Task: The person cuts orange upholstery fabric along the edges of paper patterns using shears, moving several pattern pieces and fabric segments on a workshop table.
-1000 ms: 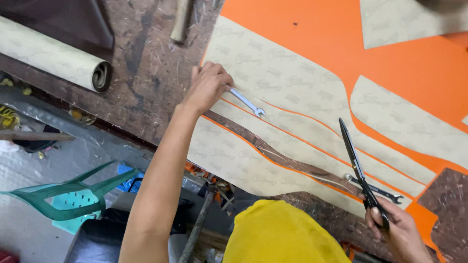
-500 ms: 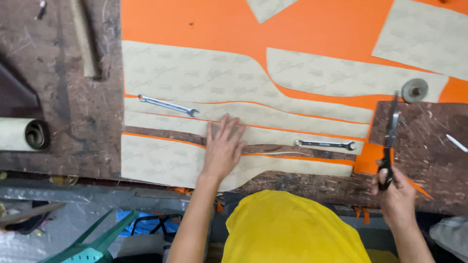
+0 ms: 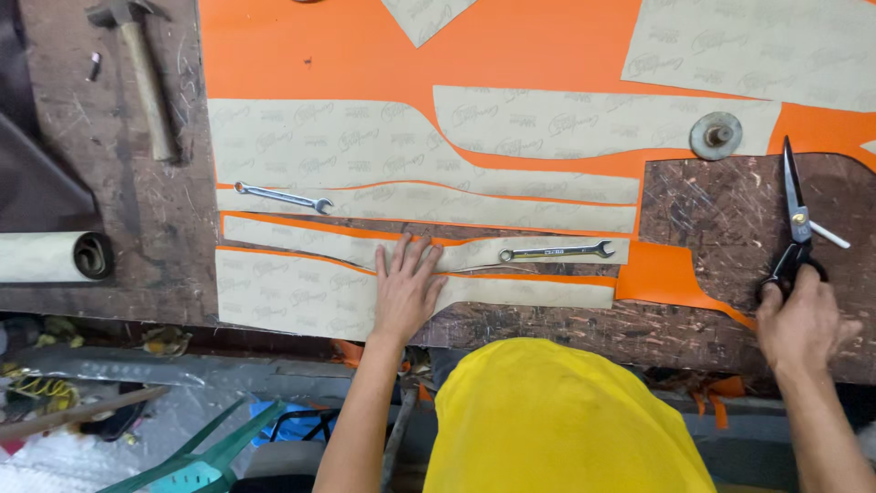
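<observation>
My left hand [image 3: 405, 290] lies flat, fingers spread, on a beige paper pattern piece [image 3: 292, 292] at the near edge of the worn wooden table [image 3: 730, 210]. My right hand [image 3: 801, 321] grips the handles of black scissors [image 3: 794, 215], blades pointing away and resting on the table at the right. Orange sheet material [image 3: 365, 46] covers the table under several beige pattern pieces [image 3: 347, 146]. One wrench [image 3: 555, 250] lies just right of my left hand, holding down a narrow strip. Another wrench [image 3: 281, 195] lies farther left.
A hammer [image 3: 141, 78] lies at the far left of the table. A beige paper roll [image 3: 50, 257] sits at the left edge beside dark material [image 3: 32, 183]. A round metal weight [image 3: 715, 135] rests on a pattern piece. A green plastic chair [image 3: 187, 461] stands below.
The view has swung so the table lies square. My left hand stays pressed on the near pattern piece. My right hand and the scissors have shifted right, off the orange sheet onto bare wood.
</observation>
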